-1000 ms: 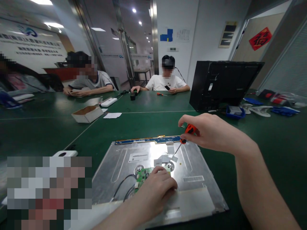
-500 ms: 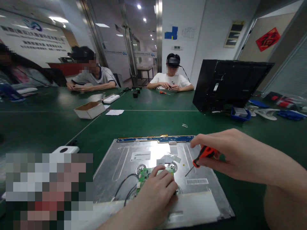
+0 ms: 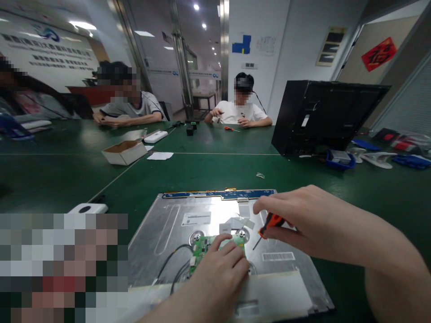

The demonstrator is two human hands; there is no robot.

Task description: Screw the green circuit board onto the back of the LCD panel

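Note:
A flat metal display panel (image 3: 215, 224) lies face down on the green table, with a blue strip board (image 3: 202, 195) along its far edge. Over the green circuit board (image 3: 200, 244) at the panel's middle rests my left hand (image 3: 220, 271), fingers bent and gripping it; the palm hides much of the board. Black cables (image 3: 164, 264) run from the board's left side. My right hand (image 3: 296, 215) is closed around the red and black handle of a screwdriver (image 3: 271, 223). Its thin shaft points down and left, the tip just right of the circuit board.
A black monitor (image 3: 330, 116) stands at the right, near a blue tray (image 3: 340, 162). An open cardboard box (image 3: 124, 154) and white paper (image 3: 160, 156) lie left of centre. Several people sit across the table, one person (image 3: 244, 107) with another screwdriver (image 3: 231, 128) in front.
My right hand has moved left with the screwdriver, bringing its tip closer to the circuit board. The left hand stays on the board. The person opposite has raised one hand.

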